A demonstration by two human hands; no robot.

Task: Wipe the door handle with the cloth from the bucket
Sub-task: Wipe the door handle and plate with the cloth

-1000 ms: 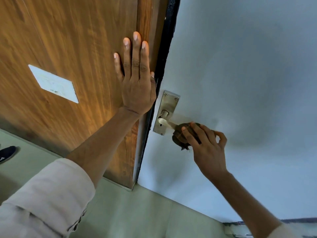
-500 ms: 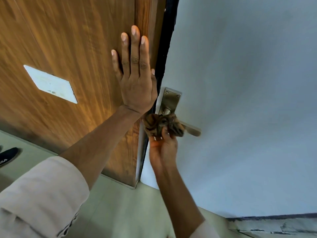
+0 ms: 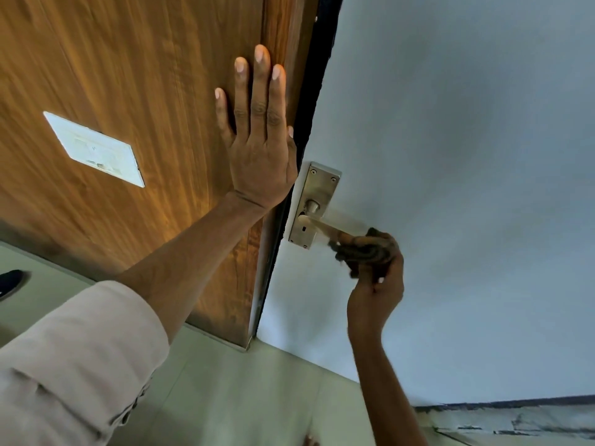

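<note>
A wood-grain door [image 3: 128, 91] fills the left of the view, with a white rectangular plate [image 3: 93, 149] on its face and pale floor tiles [image 3: 244, 397] below. To its right, past a dark edge strip, is a pale blue-grey panel [image 3: 450, 156] that carries the handle. A brushed-metal backplate [image 3: 317, 191] sits near the panel's left edge, and the lever handle [image 3: 322, 225] runs out from it to the right and slightly down.

The left hand [image 3: 257, 149] lies flat and open against the wooden door near its right edge, fingers spread upward, gripping nothing, apparently bracing. The right hand [image 3: 375, 294] reaches up from below, fingers closed around a bunched brown cloth [image 3: 363, 249].

Half a second ago the cloth was up against the backplate, covering the lever's root while its far end showed bare. Now the cloth has slid out to the far end, wrapping the tip, and the root and spindle are exposed. A second ago it was also at the tip, so the hand seems to be stroking back and forth along the lever. This suggests the wiping is well under way, with the lever's length already covered more than once.

The cloth looks dark, mottled and crumpled into a wad, blurred by motion. The exposed metal appears dull satin; whether it is damp cannot be told. The bucket is not in view.
</note>
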